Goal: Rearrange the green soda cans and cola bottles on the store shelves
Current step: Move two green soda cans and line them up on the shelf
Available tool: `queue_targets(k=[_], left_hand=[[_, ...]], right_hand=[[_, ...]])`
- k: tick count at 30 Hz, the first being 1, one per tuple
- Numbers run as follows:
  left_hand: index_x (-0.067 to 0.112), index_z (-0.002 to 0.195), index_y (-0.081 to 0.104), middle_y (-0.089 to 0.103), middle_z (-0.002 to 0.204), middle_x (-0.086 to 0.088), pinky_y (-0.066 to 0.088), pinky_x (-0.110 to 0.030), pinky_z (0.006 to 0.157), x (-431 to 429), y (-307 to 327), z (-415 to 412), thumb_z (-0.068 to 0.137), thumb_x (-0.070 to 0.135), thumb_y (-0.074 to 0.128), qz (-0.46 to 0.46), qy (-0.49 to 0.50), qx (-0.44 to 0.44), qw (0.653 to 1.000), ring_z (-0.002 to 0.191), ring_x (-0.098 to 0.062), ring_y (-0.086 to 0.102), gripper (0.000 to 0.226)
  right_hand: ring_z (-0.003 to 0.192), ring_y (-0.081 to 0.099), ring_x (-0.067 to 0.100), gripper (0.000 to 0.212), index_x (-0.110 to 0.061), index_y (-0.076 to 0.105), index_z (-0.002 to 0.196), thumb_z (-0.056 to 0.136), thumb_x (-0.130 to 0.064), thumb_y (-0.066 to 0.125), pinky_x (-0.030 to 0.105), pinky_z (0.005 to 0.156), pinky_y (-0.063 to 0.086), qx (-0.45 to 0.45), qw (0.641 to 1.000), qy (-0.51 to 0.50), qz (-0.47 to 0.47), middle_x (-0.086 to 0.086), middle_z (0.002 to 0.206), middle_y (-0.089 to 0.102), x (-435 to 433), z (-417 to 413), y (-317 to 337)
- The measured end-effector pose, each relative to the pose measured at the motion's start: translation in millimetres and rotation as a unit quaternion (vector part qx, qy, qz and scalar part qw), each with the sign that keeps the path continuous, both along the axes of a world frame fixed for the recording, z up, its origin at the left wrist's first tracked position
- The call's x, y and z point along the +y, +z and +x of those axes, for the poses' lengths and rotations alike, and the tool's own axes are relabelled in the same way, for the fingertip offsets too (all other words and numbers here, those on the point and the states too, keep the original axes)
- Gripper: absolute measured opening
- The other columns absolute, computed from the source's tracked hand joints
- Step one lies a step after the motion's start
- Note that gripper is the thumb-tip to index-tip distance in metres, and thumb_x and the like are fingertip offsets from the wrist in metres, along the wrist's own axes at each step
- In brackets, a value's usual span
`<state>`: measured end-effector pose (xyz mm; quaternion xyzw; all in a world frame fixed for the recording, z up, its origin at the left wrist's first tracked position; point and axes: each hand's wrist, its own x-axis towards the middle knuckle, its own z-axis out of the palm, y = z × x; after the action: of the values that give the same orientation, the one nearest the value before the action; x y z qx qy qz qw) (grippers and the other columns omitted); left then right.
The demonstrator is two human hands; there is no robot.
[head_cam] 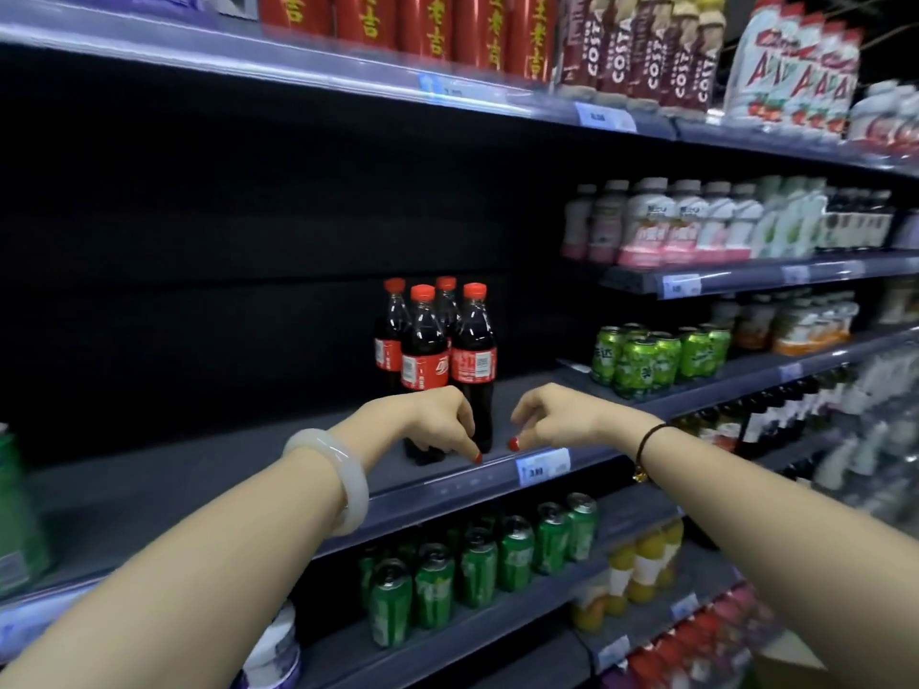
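Several cola bottles (437, 340) with red caps and red labels stand in a tight group on the dark middle shelf (199, 484). My left hand (427, 422) hangs just in front of their bases, fingers curled downward, holding nothing. My right hand (552, 417) hovers to the right of the bottles over the shelf's front edge, fingers bent down and also holding nothing. Dark green soda cans (477, 564) stand in rows on the shelf below. Light green cans (651, 358) sit on the shelf section to the right.
A price tag (542, 464) is clipped to the shelf edge under my right hand. Red cans (422, 27) and brown bottles (641, 52) fill the top shelf. Pale drink bottles (686, 226) stand at the right, yellow bottles (641, 569) lower right. The middle shelf left of the cola is bare.
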<state>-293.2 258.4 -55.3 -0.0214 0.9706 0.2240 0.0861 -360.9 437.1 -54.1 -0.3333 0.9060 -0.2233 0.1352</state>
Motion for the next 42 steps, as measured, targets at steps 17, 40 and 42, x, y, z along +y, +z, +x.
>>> queue_targets(k=[17, 40, 42], left_hand=[[0.009, 0.11, 0.065, 0.066, 0.102, -0.006, 0.05, -0.025, 0.063, 123, -4, -169, 0.078, 0.034, 0.075, -0.004, -0.046, -0.014, 0.999, 0.078, -0.013, 0.059, 0.042], [0.005, 0.107, 0.067, 0.06, 0.088, -0.002, 0.047, -0.023, 0.057, 199, 19, -339, 0.075, 0.031, 0.077, 0.005, 0.105, 0.033, 0.994, 0.074, -0.014, 0.054, 0.042], [0.004, 0.113, 0.063, 0.06, 0.095, -0.002, 0.048, -0.024, 0.06, 200, 18, -351, 0.074, 0.031, 0.079, 0.003, 0.115, 0.039, 0.993, 0.079, -0.016, 0.056, 0.05]], right_hand=[[0.107, 0.058, 0.022, 0.043, -0.01, 0.058, 0.122, 0.084, -0.027, 0.07, 0.035, 0.096, 0.048, 0.021, 0.997, -0.014, 0.066, 0.004, 0.115, 0.062, 136, -139, -5], [0.105, 0.06, 0.022, 0.052, -0.013, 0.058, 0.122, 0.076, -0.027, 0.078, 0.035, 0.094, 0.05, 0.085, 0.995, 0.039, 0.03, 0.005, 0.115, 0.061, 221, -364, 18], [0.11, 0.058, 0.021, 0.055, -0.013, 0.057, 0.124, 0.076, -0.028, 0.078, 0.035, 0.097, 0.048, 0.098, 0.994, 0.043, 0.021, 0.005, 0.121, 0.06, 222, -376, 20]])
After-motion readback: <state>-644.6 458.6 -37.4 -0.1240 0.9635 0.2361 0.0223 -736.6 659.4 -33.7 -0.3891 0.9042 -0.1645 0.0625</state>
